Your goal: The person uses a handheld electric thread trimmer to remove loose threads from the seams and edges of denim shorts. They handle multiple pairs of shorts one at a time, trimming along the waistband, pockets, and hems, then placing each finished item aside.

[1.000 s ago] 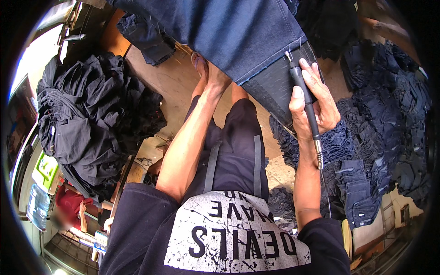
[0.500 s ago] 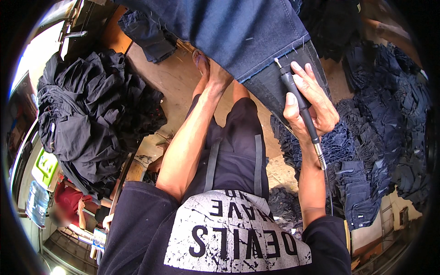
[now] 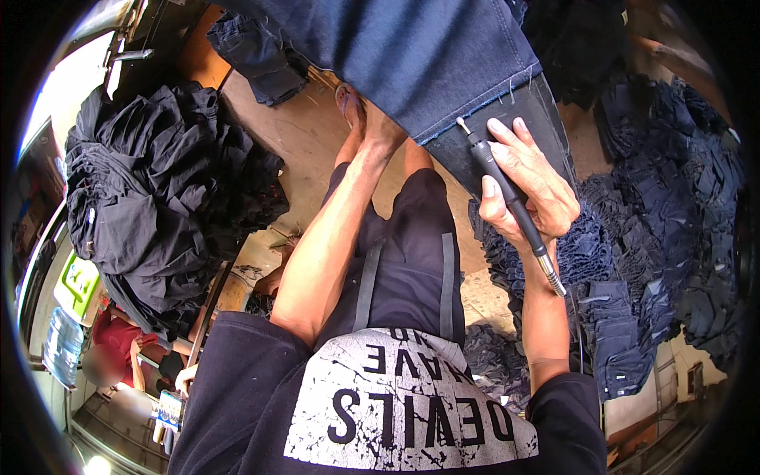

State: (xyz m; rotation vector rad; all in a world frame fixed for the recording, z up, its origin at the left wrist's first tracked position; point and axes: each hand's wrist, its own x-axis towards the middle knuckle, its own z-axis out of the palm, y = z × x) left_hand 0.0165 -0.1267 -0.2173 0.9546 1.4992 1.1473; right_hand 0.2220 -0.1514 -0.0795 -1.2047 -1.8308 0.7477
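Observation:
My right hand [image 3: 532,178] holds a slim black rotary tool handpiece [image 3: 507,186] with a ribbed metal end, fingers bent around its barrel. Its small pale rounded tip is at the frayed hem of a dark blue denim piece [image 3: 412,59]. Under that hem, a dark flat board [image 3: 522,119] narrows toward me, and loose threads hang over it near the corner. From the lower left my left forearm [image 3: 336,218] reaches up to the denim; the hand is beneath the cloth, so its fingers are hidden.
A tall heap of black garments [image 3: 166,206] stands at the left. Stacks of folded dark jeans [image 3: 625,317] and a bunched blue pile [image 3: 582,245] lie at the right. Another person [image 3: 119,340] in a red top is at the lower left, near a green container [image 3: 77,286].
My right hand has moved left and slightly down with the handpiece, its tip travelling along the frayed hem. The denim has shifted only slightly. My left forearm stays nearly still.

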